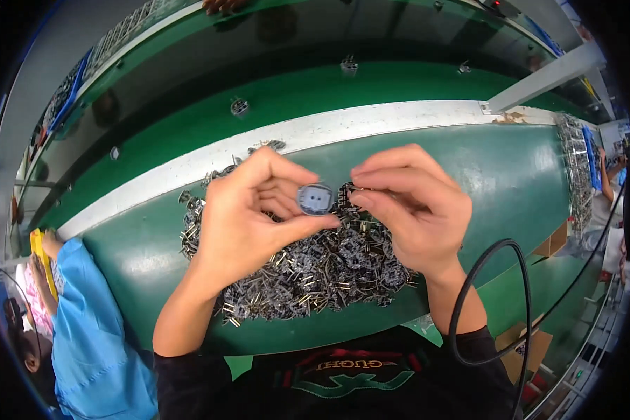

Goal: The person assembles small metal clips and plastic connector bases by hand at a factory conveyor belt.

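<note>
Above the pile, my left hand point(238, 210) grips a round grey plastic piece point(316, 199) by its edges, between thumb and fingers. Its face has a squarish raised middle with two small dark holes. Just to the right, my right hand point(427, 210) pinches a small dark part point(345, 197) between thumb and fingertips; its exact kind is too small to tell. The two parts are close side by side. Beneath both hands spreads a heap of small dark parts with metal pins point(301, 280) on the green worktable point(500, 175).
Beyond a white rail point(364, 114), a green conveyor belt point(287, 101) carries a few scattered small parts. At the left sits a person in a blue sleeve point(98, 329). A black cable point(462, 301) loops beside my right forearm. Stacked metallic parts point(575, 175) stand at the table's right end.
</note>
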{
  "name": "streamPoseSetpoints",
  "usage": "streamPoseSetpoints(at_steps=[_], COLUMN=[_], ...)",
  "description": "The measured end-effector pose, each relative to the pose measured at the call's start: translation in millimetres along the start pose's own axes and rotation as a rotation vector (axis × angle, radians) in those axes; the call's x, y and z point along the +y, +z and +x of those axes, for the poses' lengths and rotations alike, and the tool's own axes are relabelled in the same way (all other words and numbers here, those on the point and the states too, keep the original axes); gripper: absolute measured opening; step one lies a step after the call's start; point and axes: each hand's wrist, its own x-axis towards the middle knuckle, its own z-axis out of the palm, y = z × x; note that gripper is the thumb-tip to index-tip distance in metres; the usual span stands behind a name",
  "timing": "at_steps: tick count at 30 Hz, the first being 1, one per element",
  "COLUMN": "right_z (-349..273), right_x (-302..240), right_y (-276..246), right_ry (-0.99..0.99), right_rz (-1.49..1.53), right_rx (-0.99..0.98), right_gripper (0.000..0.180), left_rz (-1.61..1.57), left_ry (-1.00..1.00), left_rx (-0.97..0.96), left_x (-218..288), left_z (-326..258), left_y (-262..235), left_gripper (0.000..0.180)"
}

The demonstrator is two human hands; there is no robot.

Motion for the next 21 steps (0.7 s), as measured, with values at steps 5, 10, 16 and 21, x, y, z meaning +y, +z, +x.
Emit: streamPoseSetpoints(at_steps=[5,10,16,21], right_z=[-10,-8,-7,-6], right_x=[-13,-9,-7,5], right_y=[5,9,11,12], right_ry=[-0.310,-0.343,-0.338,-0.383], right_rz=[-0.358,-0.380,-0.406,-0.418], right_rx=[-0.016,-0.019,-0.018,-0.037], right_gripper=[0.022,0.023,0.025,0.027], left_rz=[0.090,0.127,0.110,0.098], left_ry=[-0.016,0.042,0.050,0.016], left_rx=[-0.069,-0.024,-0.011,-0.028], left_x=[4,6,4,-3], left_z=[-16,-15,-11,-7], left_y=[15,21,17,16], left_gripper=[0.038,0.039,0.037,0.037])
